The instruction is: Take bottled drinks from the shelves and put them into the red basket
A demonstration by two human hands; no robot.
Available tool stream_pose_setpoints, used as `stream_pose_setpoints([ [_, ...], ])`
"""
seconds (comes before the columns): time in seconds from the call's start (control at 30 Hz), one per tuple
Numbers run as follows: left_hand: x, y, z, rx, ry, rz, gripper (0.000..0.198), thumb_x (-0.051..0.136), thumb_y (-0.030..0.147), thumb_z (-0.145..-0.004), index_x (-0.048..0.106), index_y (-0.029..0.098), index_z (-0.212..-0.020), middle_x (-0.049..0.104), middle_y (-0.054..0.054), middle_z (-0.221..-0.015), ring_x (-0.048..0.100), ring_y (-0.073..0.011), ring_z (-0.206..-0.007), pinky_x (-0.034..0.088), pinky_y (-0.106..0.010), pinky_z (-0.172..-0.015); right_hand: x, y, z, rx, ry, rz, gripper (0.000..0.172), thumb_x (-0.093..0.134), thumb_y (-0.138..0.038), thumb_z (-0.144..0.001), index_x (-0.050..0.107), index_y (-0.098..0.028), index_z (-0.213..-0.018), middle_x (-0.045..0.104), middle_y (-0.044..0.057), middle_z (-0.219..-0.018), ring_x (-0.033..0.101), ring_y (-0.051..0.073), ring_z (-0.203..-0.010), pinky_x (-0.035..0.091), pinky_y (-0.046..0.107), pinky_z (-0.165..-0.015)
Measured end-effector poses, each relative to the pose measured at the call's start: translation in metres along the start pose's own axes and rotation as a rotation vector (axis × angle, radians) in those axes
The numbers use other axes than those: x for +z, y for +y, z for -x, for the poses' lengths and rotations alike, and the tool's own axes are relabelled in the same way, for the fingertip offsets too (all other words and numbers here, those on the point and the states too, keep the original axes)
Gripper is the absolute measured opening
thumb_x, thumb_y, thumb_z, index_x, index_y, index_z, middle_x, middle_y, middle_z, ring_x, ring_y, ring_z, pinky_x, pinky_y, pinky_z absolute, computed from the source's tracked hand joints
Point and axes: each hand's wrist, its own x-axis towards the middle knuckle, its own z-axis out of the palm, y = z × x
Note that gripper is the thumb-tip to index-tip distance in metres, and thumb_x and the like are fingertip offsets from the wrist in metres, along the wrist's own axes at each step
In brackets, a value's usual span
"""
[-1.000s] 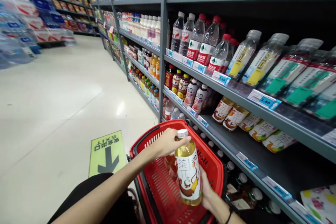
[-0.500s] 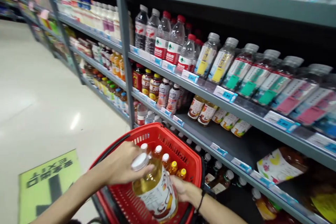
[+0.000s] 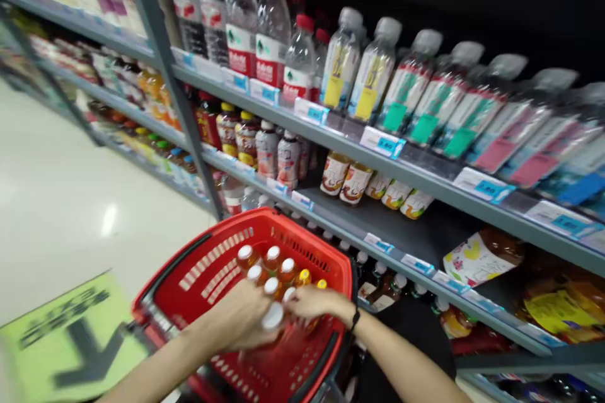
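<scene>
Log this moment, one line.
left hand: around white-capped bottle | right hand: at nearby caps, hold unclear | red basket: yellow-capped bottles also inside

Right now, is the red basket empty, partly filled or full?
Partly filled: the red basket holds white-capped bottles and yellow-capped bottles, with bare space visible to their left.

Grey shelving [image 3: 430,169] stands along one side, dark towards its back; the pale, glossy floor [image 3: 57,189] here catches a bright streak of light [image 3: 109,220] beyond a yellow-green sign [image 3: 42,365] with a dark arrow [image 3: 87,352].
</scene>
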Motion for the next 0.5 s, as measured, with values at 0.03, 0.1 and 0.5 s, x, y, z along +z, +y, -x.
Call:
stream_pose_setpoints([
  [0.03, 0.011, 0.003, 0.000, 0.010, -0.053, -0.028, 0.014, 0.068, 0.030, -0.077, 0.072, 0.020, -0.068, 0.070, -0.008, -0.066, 0.061, -0.0245, -0.060, 0.037, -0.035, -0.054, -0.003, 0.001, 0.006, 0.006, -0.004, 0.066, 0.029, 0.053, -0.027, -0.099, 0.060, -0.019, -0.073, 0.063, 0.001, -0.064, 0.064, 0.019, -0.063, 0.049, 0.029, -0.064],
  [0.1, 0.035, 0.007, 0.000, 0.013, -0.192, -0.054, 0.016, 0.068, 0.028, -0.075, 0.069, 0.017, -0.063, 0.067, -0.011, -0.062, 0.059, -0.0244, -0.057, 0.039, -0.036, -0.054, -0.008, 0.006, 0.015, 0.001, 0.022, 0.206, 0.026, 0.050, -0.031, -0.102, 0.066, -0.018, -0.087, 0.073, 0.007, -0.082, 0.070, 0.022, -0.081, 0.050, 0.030, -0.073],
  [0.5, 0.133, 0.002, 0.003, -0.114, -0.356, 0.071, 0.009, 0.068, 0.022, -0.073, 0.067, 0.014, -0.069, 0.070, -0.012, -0.067, 0.058, -0.0198, -0.056, 0.042, -0.033, -0.055, -0.023, 0.032, 0.042, 0.012, 0.067, 0.616, 0.041, 0.043, -0.037, -0.105, 0.069, -0.009, -0.121, 0.072, 0.025, -0.125, 0.070, 0.034, -0.117, 0.049, 0.039, -0.093],
])
